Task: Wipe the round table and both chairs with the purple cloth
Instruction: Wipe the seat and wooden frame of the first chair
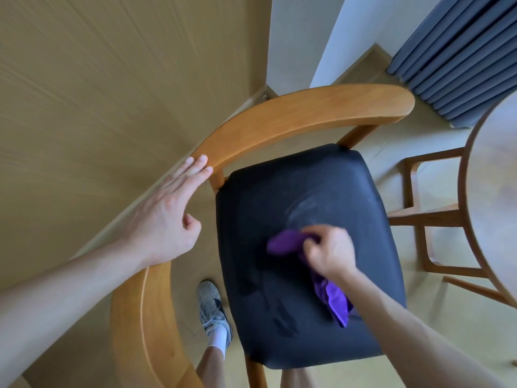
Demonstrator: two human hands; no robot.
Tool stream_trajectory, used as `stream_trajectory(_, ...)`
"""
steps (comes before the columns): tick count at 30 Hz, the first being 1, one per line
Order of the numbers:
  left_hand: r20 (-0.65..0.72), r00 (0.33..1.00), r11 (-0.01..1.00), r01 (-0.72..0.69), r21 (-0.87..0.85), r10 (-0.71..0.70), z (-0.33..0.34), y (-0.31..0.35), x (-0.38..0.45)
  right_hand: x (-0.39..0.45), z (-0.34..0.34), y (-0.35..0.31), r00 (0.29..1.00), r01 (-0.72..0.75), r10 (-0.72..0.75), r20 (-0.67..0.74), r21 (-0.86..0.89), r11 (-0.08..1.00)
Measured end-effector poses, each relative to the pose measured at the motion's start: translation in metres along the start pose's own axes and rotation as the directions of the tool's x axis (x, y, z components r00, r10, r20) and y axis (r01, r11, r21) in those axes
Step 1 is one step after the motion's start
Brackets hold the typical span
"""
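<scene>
1. Below centre in the head view stands the chair (307, 113). It has a curved, glossy, honey-coloured wooden back rail and a squarish padded seat (279, 191) with rounded corners. The seat's dark matte cover shows pale smear marks.
2. The right hand (330, 253) is curled round the purple cloth (285, 242), which is bunched and crumpled against the seat's near-right part. A loose tail of cloth trails under the wrist.
3. The left hand (165, 217) holds nothing. Its fingers are straight and together, with the tips touching the rail's left end.
4. At the right edge, the round table (495, 169) shows a pale, smooth top over a slim wooden frame.
5. A pleated grey-blue curtain (458, 51) hangs at upper right, and a fine-grained tan wall panel (112, 79) fills the left. A grey sneaker (212, 309) stands beside the seat.
</scene>
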State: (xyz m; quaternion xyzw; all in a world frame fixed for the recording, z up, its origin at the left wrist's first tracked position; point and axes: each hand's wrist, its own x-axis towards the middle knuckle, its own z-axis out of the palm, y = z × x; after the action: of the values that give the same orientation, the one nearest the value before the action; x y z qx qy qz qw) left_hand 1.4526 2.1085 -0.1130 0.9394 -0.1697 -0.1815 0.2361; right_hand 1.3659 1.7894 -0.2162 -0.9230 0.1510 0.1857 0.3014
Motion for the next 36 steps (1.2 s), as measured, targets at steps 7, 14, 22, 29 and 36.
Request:
stream_trajectory(7, -0.012, 1.0, 1.0, 0.0, 0.018, 0.0, 0.001, -0.003, 0.0, 0.043, 0.008, -0.012, 0.933, -0.342, 0.346, -0.097, 0.052, 0.938)
stream_trajectory(14, -0.009, 1.0, 0.999, 0.019, 0.027, -0.019, -0.001, 0.0, 0.001, -0.05, 0.052, -0.024, 0.939, 0.135, 0.008, 0.343, -0.391, 0.911)
stream_trajectory(22, -0.017, 0.999, 0.999, 0.036, 0.028, -0.036, -0.001, 0.002, 0.0, -0.016, -0.022, 0.006, 0.955, -0.248, 0.238, 0.177, 0.037, 0.968)
stream_trajectory(29, -0.033, 0.998, 0.999, 0.047, 0.022, -0.046, 0.001, 0.005, 0.0, 0.043, -0.044, 0.015, 0.934, -0.331, 0.342, -0.102, 0.114, 0.937)
stream_trajectory(36, -0.014, 0.999, 0.996, 0.052, 0.066, -0.051, -0.001, 0.008, 0.0, -0.059, 0.025, 0.005, 0.912, 0.11, 0.064, 0.405, -0.391, 0.914)
